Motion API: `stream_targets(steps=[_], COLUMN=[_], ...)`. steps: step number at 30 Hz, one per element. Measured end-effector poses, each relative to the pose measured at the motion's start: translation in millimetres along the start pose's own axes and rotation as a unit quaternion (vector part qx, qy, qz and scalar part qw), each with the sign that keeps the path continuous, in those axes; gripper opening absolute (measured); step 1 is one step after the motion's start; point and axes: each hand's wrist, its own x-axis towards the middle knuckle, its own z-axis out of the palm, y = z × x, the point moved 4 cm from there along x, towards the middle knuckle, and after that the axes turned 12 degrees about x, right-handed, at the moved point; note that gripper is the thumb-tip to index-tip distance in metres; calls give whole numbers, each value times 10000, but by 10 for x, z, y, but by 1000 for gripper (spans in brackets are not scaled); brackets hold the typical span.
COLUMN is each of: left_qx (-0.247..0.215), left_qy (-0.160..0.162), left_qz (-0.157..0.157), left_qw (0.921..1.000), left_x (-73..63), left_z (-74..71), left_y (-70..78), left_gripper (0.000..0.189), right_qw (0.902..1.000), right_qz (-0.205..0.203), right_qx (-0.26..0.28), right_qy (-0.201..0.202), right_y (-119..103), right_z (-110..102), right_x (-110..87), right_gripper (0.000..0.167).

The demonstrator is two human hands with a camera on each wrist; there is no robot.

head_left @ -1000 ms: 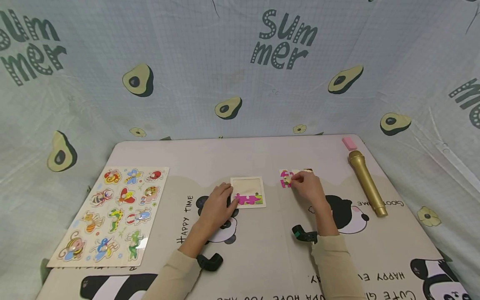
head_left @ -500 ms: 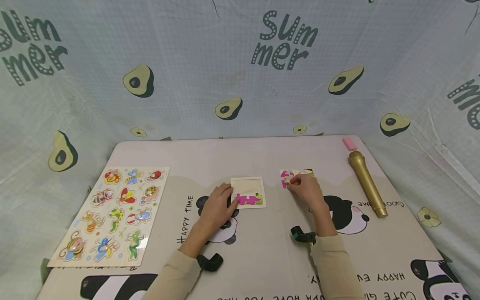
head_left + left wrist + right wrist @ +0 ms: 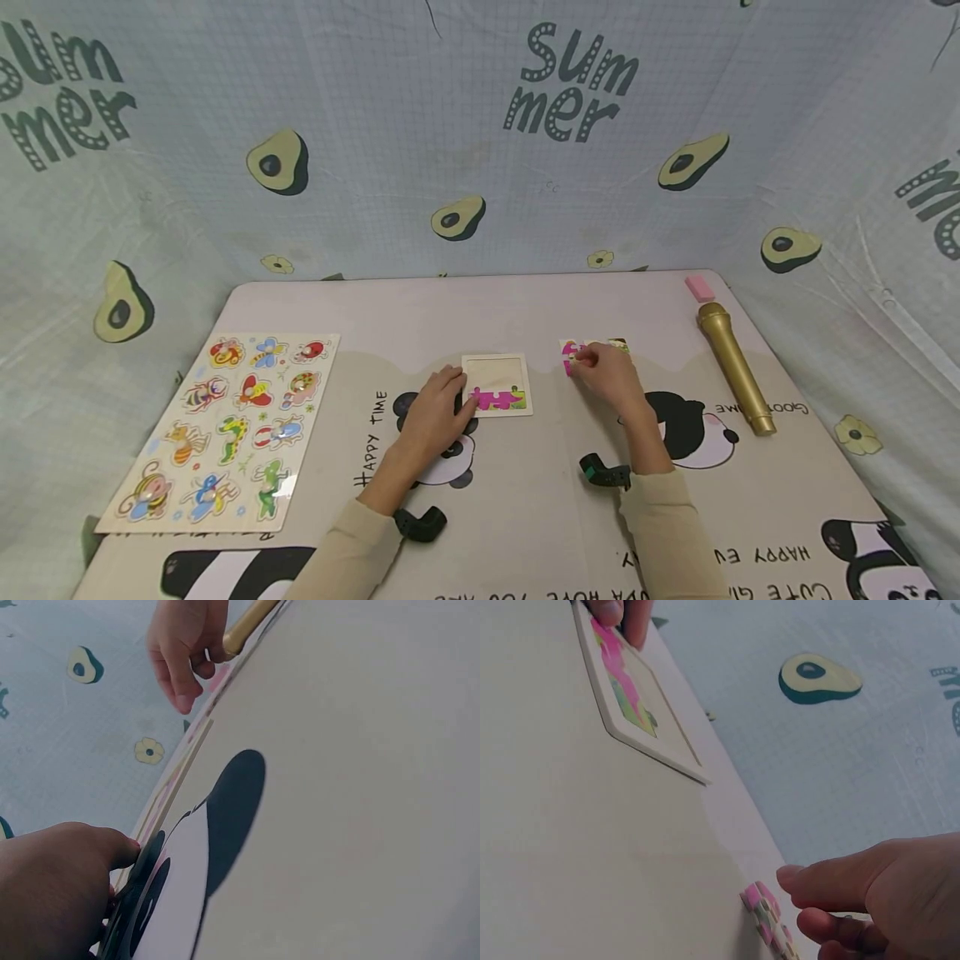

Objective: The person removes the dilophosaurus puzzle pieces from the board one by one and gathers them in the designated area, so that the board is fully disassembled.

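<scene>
A small wooden puzzle tray [image 3: 495,355] lies in the middle of the table, with a row of joined pink and green puzzle pieces [image 3: 498,398] along its near side. My left hand [image 3: 435,410] rests on the tray's left edge, thumb by the lower corner and fingers farther up. To the right, my right hand [image 3: 609,373] reaches over a group of loose puzzle pieces [image 3: 568,348], covering part of them. Its thumb and forefinger are apart beside those pieces [image 3: 763,907] in the right wrist view, with no piece visibly pinched.
A large sticker-style board of cartoon insects [image 3: 225,425] lies at the left. On the right are a gold microphone-shaped object [image 3: 733,367] and a pink block [image 3: 700,289] near the far corner. Avocado-printed cloth [image 3: 480,133] hangs behind the table.
My right hand has shifted slightly left over the loose pieces, uncovering more of their right side. The left hand and the tray stay where they were.
</scene>
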Motion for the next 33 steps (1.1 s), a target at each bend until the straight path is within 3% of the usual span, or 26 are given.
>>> stream_targets(steps=[22,33], left_qx=[-37,-122], left_qy=[253,-215], left_qz=[229,957], left_qw=[9994,9951], left_x=[-2,-20], left_z=[-47,-52], left_y=[61,137], left_gripper=[40,50], right_qw=[9943,9870], right_qz=[-493,-642], right_qx=[242,132], right_qy=[-915,-1466], right_y=[-350,-426], right_z=[368,561], right_x=[-46,-102], right_gripper=[28,36])
